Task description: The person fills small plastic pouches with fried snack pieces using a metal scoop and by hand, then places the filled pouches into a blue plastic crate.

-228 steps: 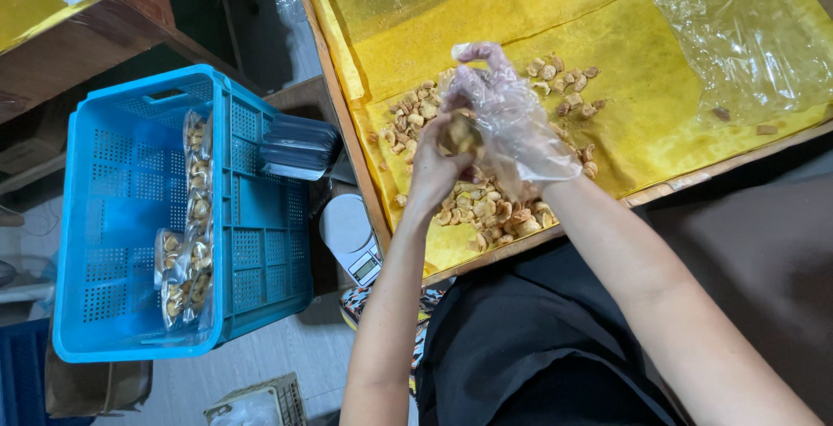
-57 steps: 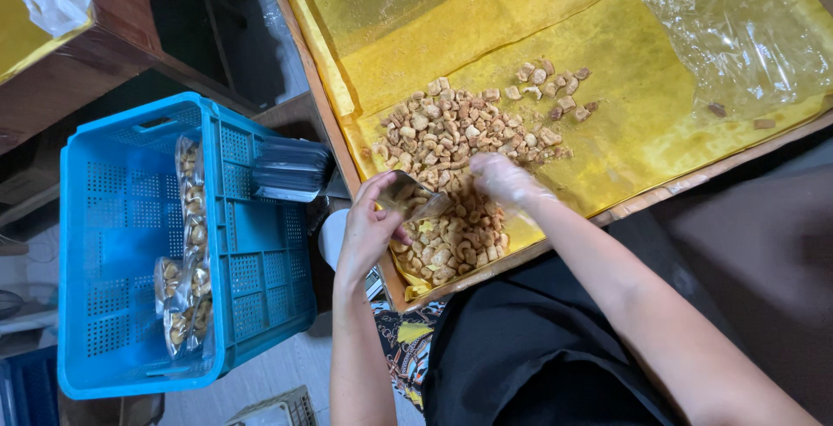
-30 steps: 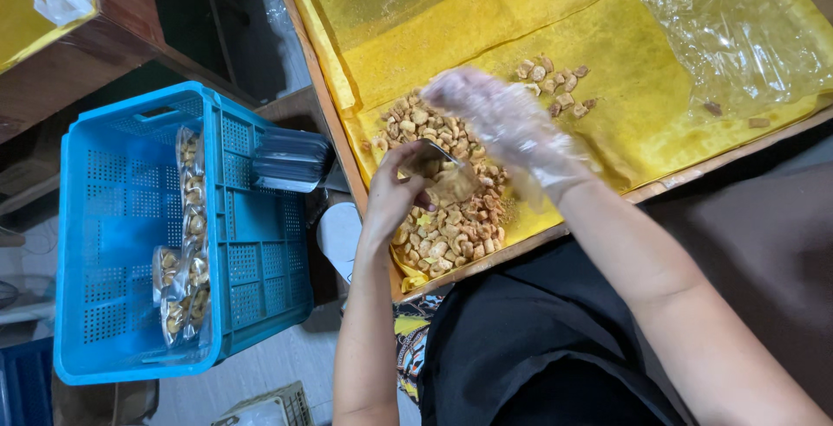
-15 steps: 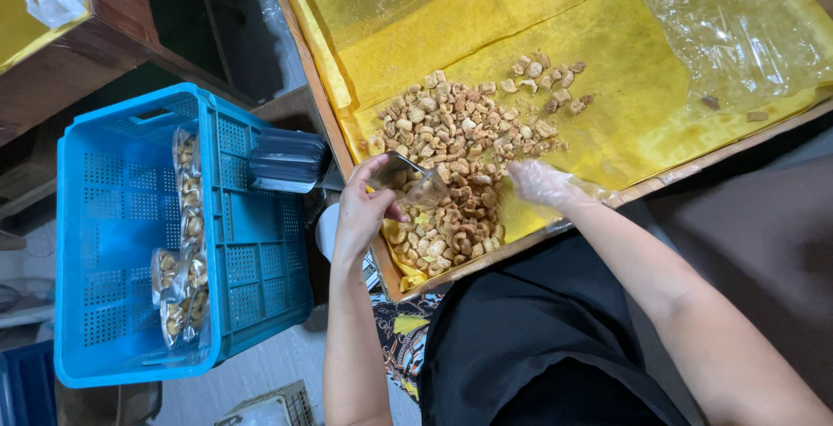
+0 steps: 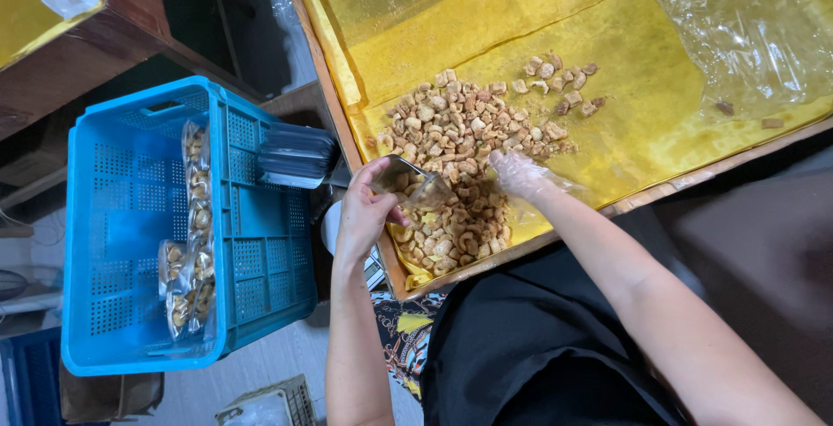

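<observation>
Left hand (image 5: 364,213) grips a small clear bag (image 5: 415,187) open at the snack pile (image 5: 460,161); gloved right hand (image 5: 518,170), fingers loosely spread and empty, rests on the pieces on the yellow-lined worktop (image 5: 642,70). Filling appears under way. Filled bags (image 5: 193,226) stand in a blue crate (image 5: 130,304).

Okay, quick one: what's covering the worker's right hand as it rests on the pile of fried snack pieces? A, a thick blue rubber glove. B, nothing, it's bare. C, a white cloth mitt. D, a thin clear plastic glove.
D: the right hand wears a thin, see-through plastic glove on the snack pieces, while the left hand is bare and holds a small clear bag.
</observation>
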